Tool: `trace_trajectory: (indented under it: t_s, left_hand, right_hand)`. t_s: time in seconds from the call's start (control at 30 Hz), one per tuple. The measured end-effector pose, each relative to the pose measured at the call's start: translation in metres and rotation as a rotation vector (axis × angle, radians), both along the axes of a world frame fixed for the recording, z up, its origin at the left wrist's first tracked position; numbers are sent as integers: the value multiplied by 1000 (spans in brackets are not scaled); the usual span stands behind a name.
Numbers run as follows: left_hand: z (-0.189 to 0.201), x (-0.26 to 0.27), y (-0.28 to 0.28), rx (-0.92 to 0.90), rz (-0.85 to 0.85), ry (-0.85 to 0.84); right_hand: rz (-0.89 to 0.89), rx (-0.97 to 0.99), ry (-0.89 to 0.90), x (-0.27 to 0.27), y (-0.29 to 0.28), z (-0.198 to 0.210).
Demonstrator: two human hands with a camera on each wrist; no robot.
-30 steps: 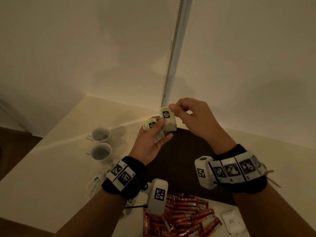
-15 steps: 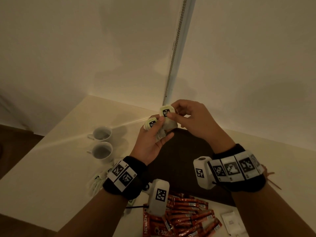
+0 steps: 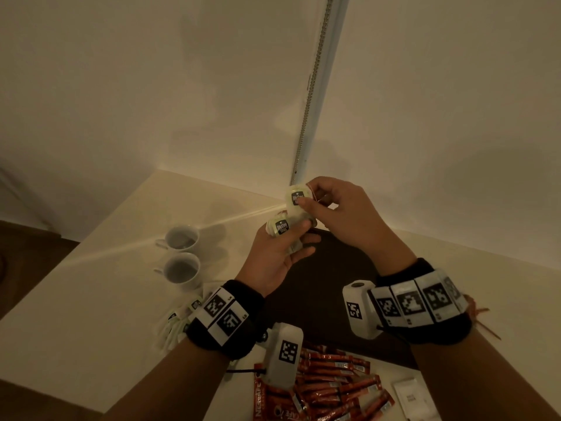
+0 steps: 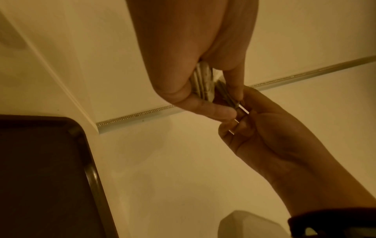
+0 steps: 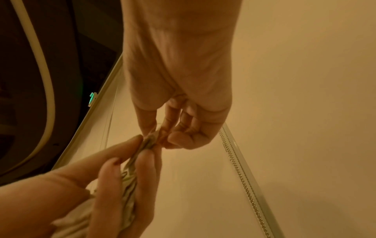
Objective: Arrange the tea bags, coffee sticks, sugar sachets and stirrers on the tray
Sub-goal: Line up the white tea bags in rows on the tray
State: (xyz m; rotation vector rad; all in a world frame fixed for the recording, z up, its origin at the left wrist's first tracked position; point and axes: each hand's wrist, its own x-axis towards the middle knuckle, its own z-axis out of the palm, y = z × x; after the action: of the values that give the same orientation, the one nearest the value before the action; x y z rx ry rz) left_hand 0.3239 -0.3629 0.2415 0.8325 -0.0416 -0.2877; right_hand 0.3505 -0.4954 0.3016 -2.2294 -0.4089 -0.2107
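Observation:
Above the dark tray [image 3: 331, 275], my left hand [image 3: 282, 247] holds a small bundle of pale tea bags [image 3: 280, 227] with dark labels between thumb and fingers. My right hand [image 3: 331, 205] pinches the top tea bag [image 3: 296, 197] of that bundle by its upper edge. In the left wrist view the tea bags [image 4: 203, 83] show edge-on between the fingers, with the tray [image 4: 46, 177] below. In the right wrist view both hands meet on the tea bags [image 5: 148, 141]. Red coffee sticks [image 3: 331, 387] lie heaped near the table's front edge.
Two white cups [image 3: 182, 253] stand left of the tray. More pale tea bags [image 3: 179, 320] lie by my left wrist. A white sachet [image 3: 409, 396] sits right of the coffee sticks, and reddish stirrers [image 3: 482, 320] show beside my right wrist. Walls meet close behind.
My right hand has lifted the top tea bag slightly up and away from the bundle; the left hand's bundle has dropped a little. Nothing on the table moved.

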Motion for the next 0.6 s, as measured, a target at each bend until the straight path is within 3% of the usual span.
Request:
trace_trajectory:
  t_s: [0.2,0.6]
  left_hand:
    - [-1,2,0,41,35,-15]
    - [-12,7,-1,84,68,82]
  right_hand:
    - [49,235,132,2,-2,1]
    - [18,19,60,18,-7,3]
